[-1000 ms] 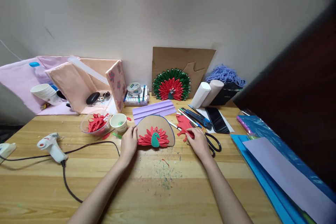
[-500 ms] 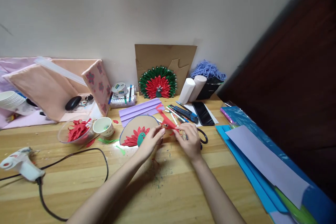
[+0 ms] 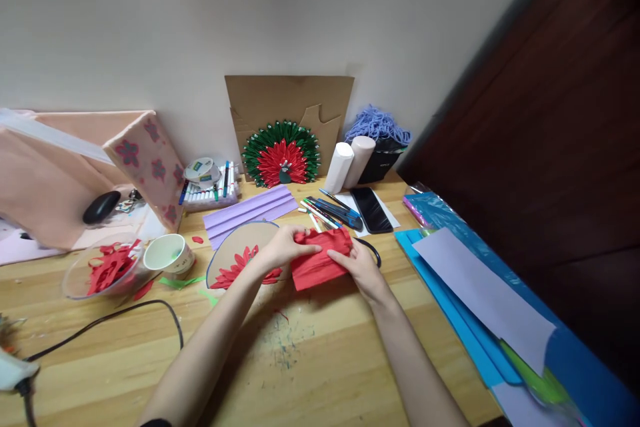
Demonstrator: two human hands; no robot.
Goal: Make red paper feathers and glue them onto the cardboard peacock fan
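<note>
A piece of red crepe paper (image 3: 320, 263) is stretched out flat between my two hands above the table. My left hand (image 3: 287, 247) pinches its left side, thumb on top. On its right side, my right hand (image 3: 357, 265) grips it the same way. Partly behind my left hand and forearm lies a cardboard disc (image 3: 225, 255) with red paper petals (image 3: 243, 263) fanned on it. Black scissor handles (image 3: 373, 252) show just behind my right hand; the blades are hidden.
To the left stand a plastic bowl (image 3: 73, 287) of red paper strips, a paper cup (image 3: 170, 257) and a glue gun (image 3: 15, 370) with its cord. Pens (image 3: 340, 213) and a phone (image 3: 373, 210) lie behind. A finished peacock (image 3: 283, 157) leans by the wall; coloured sheets (image 3: 480, 293) lie right.
The red paper, narrow and bunched before, is now spread into a wide sheet between both hands. My view has shifted to the right.
</note>
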